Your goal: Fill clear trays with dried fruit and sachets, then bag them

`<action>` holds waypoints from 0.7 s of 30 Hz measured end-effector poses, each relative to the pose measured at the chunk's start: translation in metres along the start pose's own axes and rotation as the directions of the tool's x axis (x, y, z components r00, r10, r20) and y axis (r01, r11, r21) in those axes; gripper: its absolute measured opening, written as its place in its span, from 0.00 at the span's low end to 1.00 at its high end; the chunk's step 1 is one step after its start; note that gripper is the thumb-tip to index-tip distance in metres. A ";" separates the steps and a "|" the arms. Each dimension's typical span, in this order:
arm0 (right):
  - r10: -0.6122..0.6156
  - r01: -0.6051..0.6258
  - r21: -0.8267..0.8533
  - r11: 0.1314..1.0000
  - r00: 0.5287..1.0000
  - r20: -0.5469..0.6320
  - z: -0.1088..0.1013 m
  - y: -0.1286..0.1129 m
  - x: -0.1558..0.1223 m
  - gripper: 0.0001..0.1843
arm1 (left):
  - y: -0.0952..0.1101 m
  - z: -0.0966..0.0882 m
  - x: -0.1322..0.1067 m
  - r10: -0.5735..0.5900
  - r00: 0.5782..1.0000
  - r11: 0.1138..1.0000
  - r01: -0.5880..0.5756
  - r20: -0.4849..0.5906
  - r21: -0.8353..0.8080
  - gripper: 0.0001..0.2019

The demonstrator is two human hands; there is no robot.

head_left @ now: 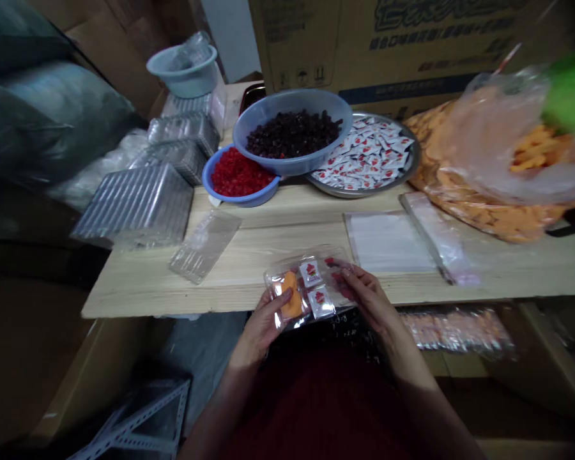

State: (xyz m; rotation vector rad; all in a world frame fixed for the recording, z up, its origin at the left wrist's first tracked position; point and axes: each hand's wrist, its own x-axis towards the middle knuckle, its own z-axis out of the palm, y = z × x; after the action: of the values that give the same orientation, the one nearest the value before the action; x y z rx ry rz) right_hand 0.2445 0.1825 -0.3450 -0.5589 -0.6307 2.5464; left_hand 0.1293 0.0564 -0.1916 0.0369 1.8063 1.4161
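Observation:
Both hands hold a clear plastic tray (304, 305) at the table's front edge. My left hand (263, 326) grips its left end, thumb over the orange piece (291, 295) inside. My right hand (370, 295) pinches the right end, beside dark red pieces (344, 285). Two small white sachets (310, 273) with red prints lie in the middle of the tray. Whether a film or bag covers the tray I cannot tell. Another clear tray (205, 246) lies flat to the left. To the right is a stack of clear flat bags (390, 241).
Behind stand a blue bowl of red pieces (205, 176), a larger bowl of dark pieces (292, 167) and a metal pan of sachets (414, 160). Stacked clear trays (138, 198) are at left, a bag of orange pieces (489, 198) at right. A large carton (311, 38) stands at the back.

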 end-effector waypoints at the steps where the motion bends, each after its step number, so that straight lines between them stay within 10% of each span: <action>1: 0.026 -0.026 0.022 0.999 0.999 0.021 -0.001 -0.002 -0.002 0.27 | -0.003 -0.001 0.000 -0.006 1.000 1.000 0.006 0.009 -0.007 0.24; 9: -0.143 0.145 -0.299 0.943 0.989 0.029 -0.018 -0.020 0.009 0.29 | -0.013 0.000 -0.002 -0.024 0.999 1.000 0.024 -0.024 -0.001 0.28; 12: -0.404 0.228 -0.728 0.647 0.912 -0.074 -0.027 -0.034 0.029 0.29 | -0.004 -0.001 0.001 0.042 0.998 0.998 -0.044 -0.043 -0.038 0.27; 16: -0.432 -0.034 -0.993 0.111 0.898 -0.079 -0.024 -0.040 0.062 0.18 | 0.009 -0.001 0.002 0.105 0.993 0.993 -0.108 -0.055 -0.050 0.27; 21: -0.357 -0.050 -0.999 0.017 0.933 -0.052 -0.021 -0.046 0.086 0.11 | 0.013 -0.004 -0.003 0.133 0.989 0.990 -0.136 -0.062 -0.043 0.28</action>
State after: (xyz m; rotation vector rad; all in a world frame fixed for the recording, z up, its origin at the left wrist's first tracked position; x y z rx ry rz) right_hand 0.1995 0.2702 -0.3616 -1.1745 -2.2617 1.2373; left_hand 0.1234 0.0567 -0.1796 0.0951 1.8470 1.5694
